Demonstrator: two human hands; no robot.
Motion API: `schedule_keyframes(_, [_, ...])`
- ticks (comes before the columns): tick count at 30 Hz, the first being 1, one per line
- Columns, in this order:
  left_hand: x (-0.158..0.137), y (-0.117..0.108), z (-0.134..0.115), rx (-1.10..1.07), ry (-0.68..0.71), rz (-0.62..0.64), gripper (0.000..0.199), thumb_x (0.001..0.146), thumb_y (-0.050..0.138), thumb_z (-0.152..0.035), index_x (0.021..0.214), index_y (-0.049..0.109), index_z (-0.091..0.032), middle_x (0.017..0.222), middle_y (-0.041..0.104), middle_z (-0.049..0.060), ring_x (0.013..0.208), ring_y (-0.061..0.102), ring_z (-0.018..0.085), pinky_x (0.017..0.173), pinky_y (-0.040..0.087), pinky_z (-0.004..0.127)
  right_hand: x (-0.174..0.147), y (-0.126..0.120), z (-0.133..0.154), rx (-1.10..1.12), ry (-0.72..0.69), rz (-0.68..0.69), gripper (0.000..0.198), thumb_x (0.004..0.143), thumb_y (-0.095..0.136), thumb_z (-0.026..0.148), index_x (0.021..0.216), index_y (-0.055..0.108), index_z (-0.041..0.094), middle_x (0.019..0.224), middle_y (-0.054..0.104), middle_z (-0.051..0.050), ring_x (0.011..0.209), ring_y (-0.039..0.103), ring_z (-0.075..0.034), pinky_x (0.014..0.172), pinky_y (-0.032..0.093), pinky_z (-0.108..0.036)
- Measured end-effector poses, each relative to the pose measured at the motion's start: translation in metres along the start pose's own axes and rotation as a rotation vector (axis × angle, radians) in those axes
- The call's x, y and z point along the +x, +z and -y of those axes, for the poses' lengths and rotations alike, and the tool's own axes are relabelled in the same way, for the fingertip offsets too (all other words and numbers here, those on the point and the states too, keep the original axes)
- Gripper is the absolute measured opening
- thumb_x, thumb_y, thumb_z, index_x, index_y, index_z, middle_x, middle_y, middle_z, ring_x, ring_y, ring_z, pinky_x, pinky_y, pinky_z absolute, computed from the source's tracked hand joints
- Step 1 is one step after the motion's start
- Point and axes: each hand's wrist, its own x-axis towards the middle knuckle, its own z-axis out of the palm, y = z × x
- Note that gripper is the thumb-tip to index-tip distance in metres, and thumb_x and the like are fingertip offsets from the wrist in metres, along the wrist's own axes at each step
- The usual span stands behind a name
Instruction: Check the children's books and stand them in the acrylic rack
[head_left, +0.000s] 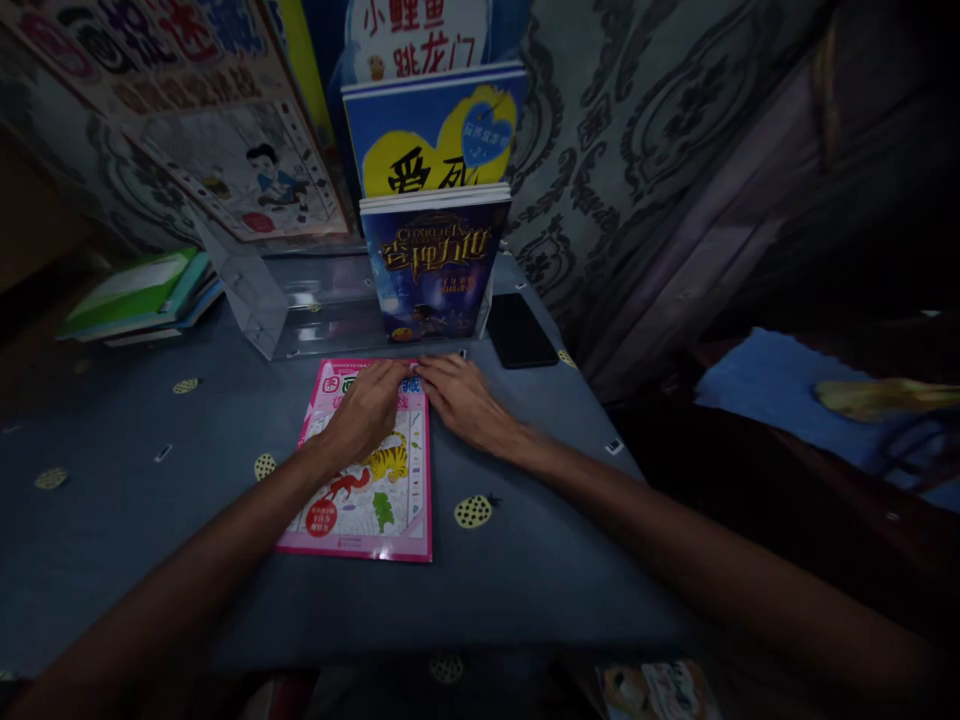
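A pink-bordered children's book [390, 515] lies flat on the table, with a tiger and a red fox-like animal drawn on its cover. Over the upper part of that cover rests my left hand [367, 405], fingers drawn together toward the top right corner. My right hand [465, 400] comes in from the right and its bent fingers hold the same corner. The fingertips of both hands nearly meet there, and a small pale spot shows between them. Part of the title is hidden under the left hand.
A clear acrylic stand [255, 300] behind holds upright books, among them a dark blue one [439, 270] and a blue-yellow one [435, 130]. A black phone [521, 330] lies right of it. Several books [139, 295] are stacked left. Patterned cloth covers the table [187, 540].
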Motion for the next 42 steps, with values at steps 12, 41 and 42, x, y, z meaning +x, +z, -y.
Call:
schedule_keyframes(12, [0.001,0.003,0.002,0.058,-0.016,0.109,0.031,0.096,0.040,-0.014,0.120,0.060,-0.017,0.120,0.065,0.010,0.117,0.059,0.026,0.106,0.047,0.048,-0.001,0.001,0.000,-0.122,0.069,0.057,0.037,0.107,0.033,0.024,0.129,0.063,0.016,0.129,0.066,-0.014,0.121,0.053,-0.031,0.100,0.042,-0.051])
schedule_keyframes(41, [-0.102,-0.062,-0.098,-0.066,0.293,0.388,0.048,0.094,0.049,-0.006,0.141,0.053,-0.017,0.141,0.063,0.015,0.139,0.052,0.026,0.117,0.044,0.054,-0.004,0.003,-0.003,-0.134,0.050,0.063,0.065,0.106,0.022,0.059,0.137,0.058,0.014,0.136,0.060,-0.017,0.127,0.048,-0.035,0.106,0.036,-0.054])
schedule_keyframes(42, [-0.103,-0.062,-0.098,-0.051,0.301,0.384,0.047,0.094,0.049,-0.005,0.140,0.054,-0.015,0.141,0.063,0.015,0.139,0.052,0.025,0.117,0.044,0.053,-0.004,0.002,-0.001,-0.139,0.053,0.066,0.067,0.106,0.023,0.059,0.138,0.058,0.013,0.137,0.060,-0.018,0.127,0.048,-0.036,0.106,0.037,-0.055])
